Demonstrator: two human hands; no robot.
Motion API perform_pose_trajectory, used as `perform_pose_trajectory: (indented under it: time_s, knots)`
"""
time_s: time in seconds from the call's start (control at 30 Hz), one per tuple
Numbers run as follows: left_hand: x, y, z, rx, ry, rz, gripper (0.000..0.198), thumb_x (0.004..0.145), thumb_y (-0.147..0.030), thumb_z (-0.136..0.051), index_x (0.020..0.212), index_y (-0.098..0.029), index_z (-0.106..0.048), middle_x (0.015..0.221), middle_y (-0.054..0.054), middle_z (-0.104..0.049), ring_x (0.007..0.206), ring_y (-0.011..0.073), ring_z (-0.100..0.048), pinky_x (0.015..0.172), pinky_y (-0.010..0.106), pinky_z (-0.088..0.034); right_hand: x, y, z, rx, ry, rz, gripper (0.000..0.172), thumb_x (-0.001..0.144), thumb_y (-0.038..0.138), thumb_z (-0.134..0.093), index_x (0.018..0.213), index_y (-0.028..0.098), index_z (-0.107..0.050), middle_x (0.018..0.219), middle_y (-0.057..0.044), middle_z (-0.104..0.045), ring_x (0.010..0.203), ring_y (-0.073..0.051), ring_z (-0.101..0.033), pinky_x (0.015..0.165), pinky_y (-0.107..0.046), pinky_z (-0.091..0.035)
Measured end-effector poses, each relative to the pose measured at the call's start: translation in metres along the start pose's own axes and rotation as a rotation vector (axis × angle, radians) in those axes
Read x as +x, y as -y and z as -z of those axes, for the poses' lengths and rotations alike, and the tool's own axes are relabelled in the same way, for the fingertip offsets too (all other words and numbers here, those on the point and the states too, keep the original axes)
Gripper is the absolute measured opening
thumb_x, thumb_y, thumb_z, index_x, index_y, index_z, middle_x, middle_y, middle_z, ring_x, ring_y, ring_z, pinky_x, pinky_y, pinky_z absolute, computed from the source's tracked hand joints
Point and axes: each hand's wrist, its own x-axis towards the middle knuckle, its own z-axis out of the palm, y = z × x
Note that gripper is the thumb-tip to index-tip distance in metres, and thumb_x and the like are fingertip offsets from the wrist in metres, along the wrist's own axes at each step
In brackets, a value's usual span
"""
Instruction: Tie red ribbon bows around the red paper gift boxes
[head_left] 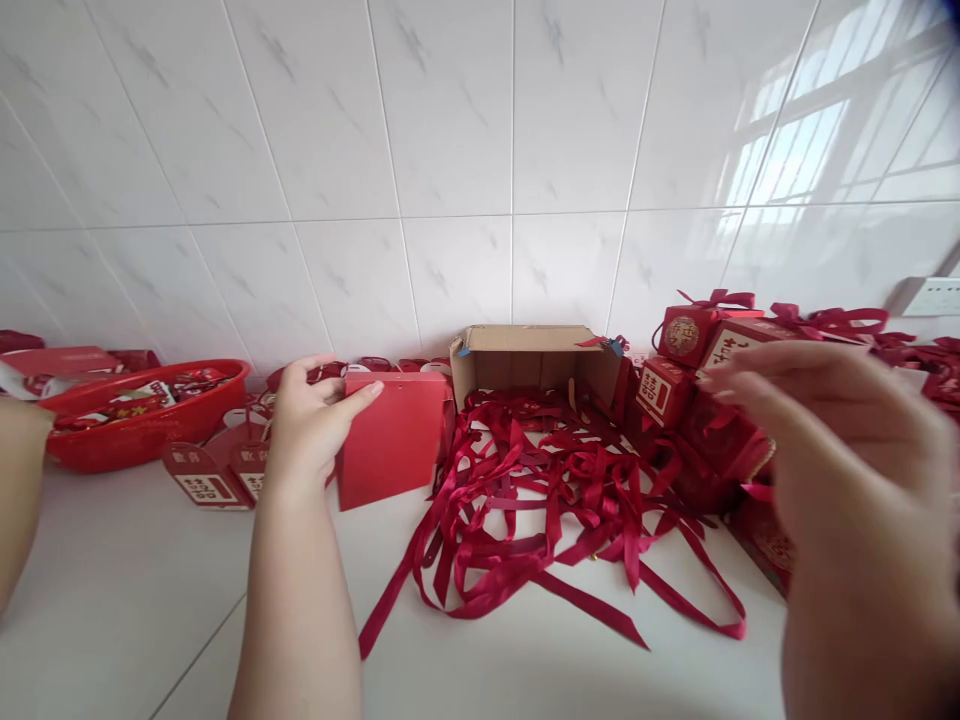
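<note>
My left hand holds a plain red box by its upper left edge, thumb across the near face, left of centre. On the right, close to the camera, my right hand is raised and blurred, fingers bent toward the left; its fingertips are too smeared to show whether they hold anything. Between the hands, a tangle of dark red ribbons spills over the white surface from an open cardboard box. Behind the right hand are stacked red gift boxes with ribbon bows.
A red oval basin with wrapped sweets stands at the left. Small red boxes with white labels sit beside it. Part of another person's arm shows at the left edge. A tiled wall closes off the back.
</note>
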Motion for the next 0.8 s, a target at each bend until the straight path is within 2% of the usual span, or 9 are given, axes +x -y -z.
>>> perform_pose_trajectory:
  time_s: [0.07,0.17,0.23,0.33,0.43,0.53,0.6,0.7,0.8]
  knots:
    - [-0.019,-0.02,-0.021,-0.232,0.086,-0.055,0.068,0.061,-0.023,-0.083,0.119,-0.022,-0.047,0.089,0.003,-0.067,0.077,0.0179,-0.065,0.063,0.03,-0.054,-0.003,0.004,-0.025,0.104,0.13,-0.054,0.025,0.085,0.035,-0.064,0.108,0.025,-0.061,0.098,-0.007,-0.067,0.09,-0.02,-0.065,0.078,-0.037,-0.056]
    - [-0.045,-0.039,-0.049,-0.376,0.24,-0.142,0.063,0.062,-0.021,-0.083,0.117,-0.023,-0.052,0.079,-0.001,-0.067,0.068,0.0141,-0.065,0.06,0.024,-0.054,-0.009,0.002,-0.056,0.203,0.349,-0.063,0.057,0.08,0.039,-0.068,0.131,0.029,-0.043,0.115,-0.007,-0.062,0.111,-0.023,-0.058,0.095,-0.045,-0.05]
    - [-0.06,-0.044,-0.065,-0.451,0.289,-0.173,0.06,0.064,-0.021,-0.082,0.117,-0.024,-0.052,0.078,-0.002,-0.066,0.067,0.0134,-0.066,0.059,0.021,-0.054,-0.013,0.0,-0.067,0.339,0.416,-0.094,0.066,0.084,0.039,-0.065,0.139,0.033,-0.03,0.123,-0.007,-0.058,0.116,-0.023,-0.057,0.097,-0.045,-0.05]
    - [-0.078,-0.049,-0.08,-0.541,0.336,-0.178,0.056,0.068,-0.022,-0.079,0.117,-0.026,-0.052,0.077,-0.002,-0.067,0.069,0.0132,-0.066,0.06,0.021,-0.054,-0.019,0.002,-0.07,0.515,0.346,-0.169,0.051,0.092,0.036,-0.053,0.137,0.035,-0.03,0.12,-0.007,-0.06,0.105,-0.022,-0.063,0.082,-0.04,-0.058]
    - [-0.088,-0.051,-0.087,-0.558,0.366,-0.175,0.046,0.072,-0.025,-0.076,0.113,-0.026,-0.057,0.078,-0.002,-0.067,0.07,0.0131,-0.065,0.062,0.022,-0.053,-0.021,0.006,-0.067,0.506,0.21,-0.139,0.044,0.09,0.032,-0.057,0.131,0.032,-0.041,0.109,-0.006,-0.064,0.099,-0.021,-0.065,0.077,-0.036,-0.059]
    - [-0.09,-0.052,-0.089,-0.469,0.423,-0.164,0.022,0.075,-0.033,-0.073,0.092,-0.022,-0.066,0.066,-0.002,-0.062,0.062,0.0132,-0.06,0.055,0.022,-0.049,-0.021,0.007,-0.064,0.457,0.153,-0.11,0.034,0.087,0.03,-0.061,0.12,0.03,-0.054,0.099,-0.003,-0.066,0.088,-0.019,-0.066,0.071,-0.032,-0.059]
    - [-0.088,-0.051,-0.088,-0.404,0.439,-0.166,0.019,0.076,-0.039,-0.071,0.082,-0.021,-0.066,0.063,-0.001,-0.059,0.058,0.0129,-0.057,0.052,0.023,-0.045,-0.021,0.007,-0.062,0.44,0.136,-0.13,0.023,0.087,0.032,-0.062,0.109,0.03,-0.057,0.096,-0.002,-0.066,0.081,-0.017,-0.066,0.066,-0.03,-0.058]
    - [-0.087,-0.049,-0.089,-0.352,0.413,-0.194,0.02,0.079,-0.041,-0.068,0.081,-0.022,-0.064,0.082,0.001,-0.063,0.064,0.0133,-0.057,0.054,0.024,-0.046,-0.02,0.006,-0.061,0.452,0.2,-0.21,0.015,0.088,0.037,-0.059,0.099,0.029,-0.054,0.092,-0.001,-0.066,0.071,-0.016,-0.065,0.059,-0.029,-0.058]
    - [-0.09,-0.047,-0.094,-0.401,0.414,-0.196,0.019,0.081,-0.04,-0.065,0.082,-0.021,-0.063,0.1,0.004,-0.064,0.075,0.0151,-0.059,0.058,0.024,-0.048,-0.02,0.007,-0.062,0.46,0.241,-0.261,0.015,0.089,0.039,-0.056,0.097,0.027,-0.051,0.092,-0.002,-0.067,0.075,-0.017,-0.067,0.063,-0.031,-0.059]
